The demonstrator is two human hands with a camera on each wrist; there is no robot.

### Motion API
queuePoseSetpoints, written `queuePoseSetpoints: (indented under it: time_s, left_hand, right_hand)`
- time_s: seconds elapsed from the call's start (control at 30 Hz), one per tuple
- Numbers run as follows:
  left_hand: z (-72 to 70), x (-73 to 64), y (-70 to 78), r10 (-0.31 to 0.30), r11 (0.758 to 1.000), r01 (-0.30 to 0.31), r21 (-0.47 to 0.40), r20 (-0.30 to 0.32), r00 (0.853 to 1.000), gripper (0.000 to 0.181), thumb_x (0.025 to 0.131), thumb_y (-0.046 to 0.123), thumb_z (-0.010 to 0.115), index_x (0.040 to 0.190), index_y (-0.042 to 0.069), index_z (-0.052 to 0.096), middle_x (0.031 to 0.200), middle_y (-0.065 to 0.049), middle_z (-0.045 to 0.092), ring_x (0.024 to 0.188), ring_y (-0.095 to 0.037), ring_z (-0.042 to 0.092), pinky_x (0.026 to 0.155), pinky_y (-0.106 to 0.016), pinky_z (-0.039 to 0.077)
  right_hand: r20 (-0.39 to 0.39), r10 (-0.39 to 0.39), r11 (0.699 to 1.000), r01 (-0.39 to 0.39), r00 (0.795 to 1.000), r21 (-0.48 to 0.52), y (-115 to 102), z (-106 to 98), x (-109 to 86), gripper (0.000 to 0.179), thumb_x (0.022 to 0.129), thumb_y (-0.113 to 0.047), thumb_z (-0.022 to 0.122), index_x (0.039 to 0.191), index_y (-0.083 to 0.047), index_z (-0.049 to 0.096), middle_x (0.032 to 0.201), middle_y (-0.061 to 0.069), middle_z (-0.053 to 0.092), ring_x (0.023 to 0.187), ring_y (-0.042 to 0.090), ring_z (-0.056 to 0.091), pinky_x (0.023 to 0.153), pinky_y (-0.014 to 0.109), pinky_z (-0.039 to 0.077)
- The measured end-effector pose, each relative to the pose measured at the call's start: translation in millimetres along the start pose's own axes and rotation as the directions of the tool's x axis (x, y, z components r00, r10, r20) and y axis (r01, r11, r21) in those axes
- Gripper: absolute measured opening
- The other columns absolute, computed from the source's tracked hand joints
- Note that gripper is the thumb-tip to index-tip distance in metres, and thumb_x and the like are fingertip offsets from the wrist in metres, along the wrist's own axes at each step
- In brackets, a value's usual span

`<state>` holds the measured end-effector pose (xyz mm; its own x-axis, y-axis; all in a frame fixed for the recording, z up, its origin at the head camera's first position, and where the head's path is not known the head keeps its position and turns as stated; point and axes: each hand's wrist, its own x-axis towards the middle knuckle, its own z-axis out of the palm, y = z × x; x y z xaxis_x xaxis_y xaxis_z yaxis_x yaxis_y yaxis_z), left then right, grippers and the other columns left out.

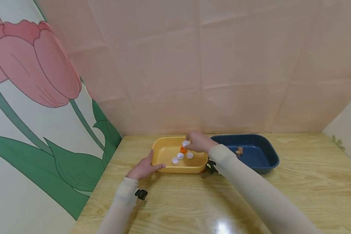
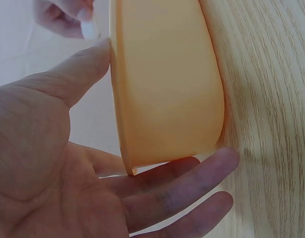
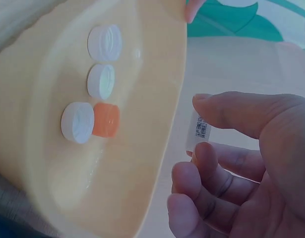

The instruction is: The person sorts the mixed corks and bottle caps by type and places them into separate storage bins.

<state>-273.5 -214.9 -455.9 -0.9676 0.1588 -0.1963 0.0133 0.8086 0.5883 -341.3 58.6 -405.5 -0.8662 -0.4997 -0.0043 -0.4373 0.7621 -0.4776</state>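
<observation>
A yellow tray (image 1: pixel 165 152) holds several white bottle caps (image 1: pixel 175 161) and an orange bottle cap (image 1: pixel 183 150). My left hand (image 1: pixel 143 168) rests at the tray's front left corner. Its thumb touches the rim while the other fingers stretch along the tray's outer wall (image 2: pixel 167 84), as the left wrist view shows. Over the tray, my right hand (image 1: pixel 200 142) pinches a white bottle cap (image 3: pixel 201 126) between thumb and index finger. A printed code shows on that cap's side. Below it, a white cap (image 3: pixel 78 122) sits against the orange one on the tray floor.
A dark blue tray (image 1: pixel 260 152) stands right of the yellow one, with small brown pieces (image 1: pixel 239 151) in it; my right forearm covers part of it. Both trays sit on a wooden table (image 1: pixel 175 201), close to a pink-covered wall (image 1: pixel 199 81).
</observation>
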Motion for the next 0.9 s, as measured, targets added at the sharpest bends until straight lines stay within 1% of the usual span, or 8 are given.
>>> queuePoseSetpoints:
  time_s: [0.1,0.2,0.43,0.5,0.6,0.67,0.77,0.9]
  left_hand:
    - [-0.4,-0.2,-0.1,-0.001,1.0,0.001,0.002,0.001,1.0,0.113,0.086,0.067,0.064,0.16,0.003,0.007,0.155,-0.025,0.038,0.134,-0.036,0.049,0.108,-0.053,0.04]
    - [-0.9,-0.5,-0.3,0.002,1.0,-0.002,0.004,0.005,1.0,0.113,0.087,0.067,0.064,0.16,0.002,0.007,0.155,-0.026,0.037,0.135,-0.037,0.048,0.108,-0.054,0.039]
    - [-0.8,-1.0,0.1,0.007,1.0,-0.007,-0.003,0.001,1.0,0.11,0.088,0.063,0.065,0.16,0.002,0.008,0.155,-0.026,0.037,0.136,-0.037,0.047,0.109,-0.054,0.039]
    - [-0.9,-1.5,1.0,0.005,1.0,-0.005,-0.001,0.003,1.0,0.11,0.088,0.063,0.065,0.16,0.001,0.008,0.155,-0.026,0.037,0.136,-0.037,0.047,0.109,-0.053,0.039]
    - [-0.8,-1.9,2.3,0.005,1.0,-0.005,0.0,0.005,1.0,0.11,0.088,0.063,0.065,0.16,0.001,0.008,0.155,-0.026,0.036,0.136,-0.037,0.047,0.109,-0.053,0.039]
    - [-0.7,-2.2,3.1,0.004,1.0,-0.004,-0.002,0.008,1.0,0.111,0.088,0.064,0.065,0.16,0.002,0.007,0.156,-0.026,0.036,0.136,-0.036,0.047,0.109,-0.053,0.039]
    - [-0.8,-2.5,3.3,0.007,1.0,-0.007,0.001,0.007,1.0,0.11,0.088,0.063,0.065,0.16,0.002,0.007,0.155,-0.026,0.037,0.135,-0.036,0.048,0.109,-0.052,0.039]
    - [-1.9,-3.6,3.7,0.009,1.0,-0.009,-0.01,0.009,1.0,0.11,0.089,0.062,0.065,0.16,0.002,0.007,0.153,-0.027,0.04,0.128,-0.034,0.053,0.105,-0.051,0.043]
  right_hand:
    - [-0.019,0.019,0.999,-0.019,1.0,-0.045,2,2,11.2,0.027,0.091,-0.025,0.073,0.106,-0.003,0.071,0.104,0.009,0.068,0.082,0.021,0.059,0.078,0.037,0.051]
    - [-0.015,0.078,0.995,-0.079,0.997,-0.066,4,4,20.3,0.027,0.091,-0.027,0.073,0.106,-0.005,0.07,0.104,0.007,0.067,0.086,0.022,0.058,0.08,0.038,0.051]
    - [0.01,0.215,0.977,-0.215,0.977,-0.002,14,13,37.7,0.021,0.089,-0.025,0.074,0.095,-0.008,0.063,0.089,0.008,0.061,0.072,0.024,0.058,0.059,0.033,0.049]
    - [0.013,0.237,0.971,-0.237,0.971,0.018,18,18,41.9,0.022,0.087,-0.024,0.075,0.093,-0.007,0.062,0.086,0.008,0.06,0.07,0.024,0.057,0.057,0.032,0.048]
    - [0.014,0.277,0.96,-0.278,0.961,0.031,24,23,45.8,0.027,0.086,-0.025,0.078,0.098,-0.007,0.061,0.089,0.009,0.06,0.075,0.025,0.057,0.063,0.034,0.048]
    - [0.014,0.3,0.953,-0.301,0.954,0.024,26,25,45.9,0.032,0.086,-0.025,0.078,0.106,-0.006,0.062,0.095,0.008,0.061,0.08,0.025,0.056,0.07,0.037,0.049]
    - [0.024,0.354,0.935,-0.354,0.935,0.009,25,25,45.2,0.038,0.087,-0.025,0.077,0.116,-0.005,0.062,0.102,0.008,0.062,0.086,0.026,0.057,0.076,0.039,0.051]
    - [0.019,0.395,0.918,-0.394,0.918,-0.033,24,25,45.9,0.035,0.087,-0.023,0.076,0.113,-0.004,0.062,0.098,0.009,0.062,0.085,0.027,0.058,0.072,0.038,0.05]
